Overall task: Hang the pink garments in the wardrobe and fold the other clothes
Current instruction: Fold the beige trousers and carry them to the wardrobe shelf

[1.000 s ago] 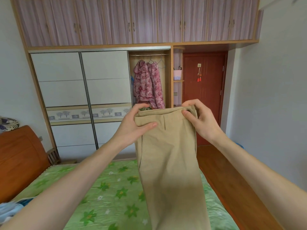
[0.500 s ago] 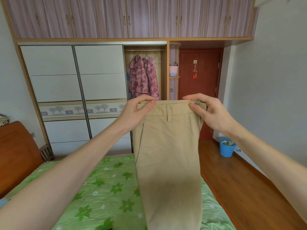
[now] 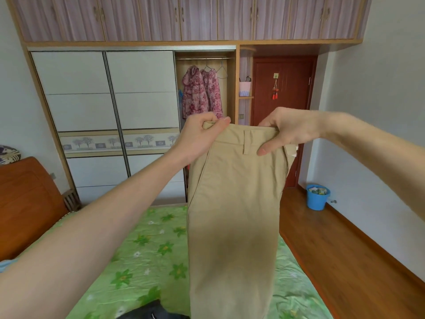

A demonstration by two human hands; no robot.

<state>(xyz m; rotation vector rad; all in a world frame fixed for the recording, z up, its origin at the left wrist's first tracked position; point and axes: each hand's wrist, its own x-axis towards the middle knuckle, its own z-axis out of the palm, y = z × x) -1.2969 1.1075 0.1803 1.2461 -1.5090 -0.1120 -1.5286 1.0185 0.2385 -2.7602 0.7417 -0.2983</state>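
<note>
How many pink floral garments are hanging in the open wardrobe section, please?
2: left pink floral garment and right pink floral garment hang side by side on the rail; more may be hidden behind them.

Two hands showing; one khaki trousers hanging; two pink floral garments hanging in wardrobe; one blue bucket standing.

I see two bare forearms, no sleeves, watch or rings. The left hand and right hand wear no gloves; fine hair shows on the right forearm.
</note>
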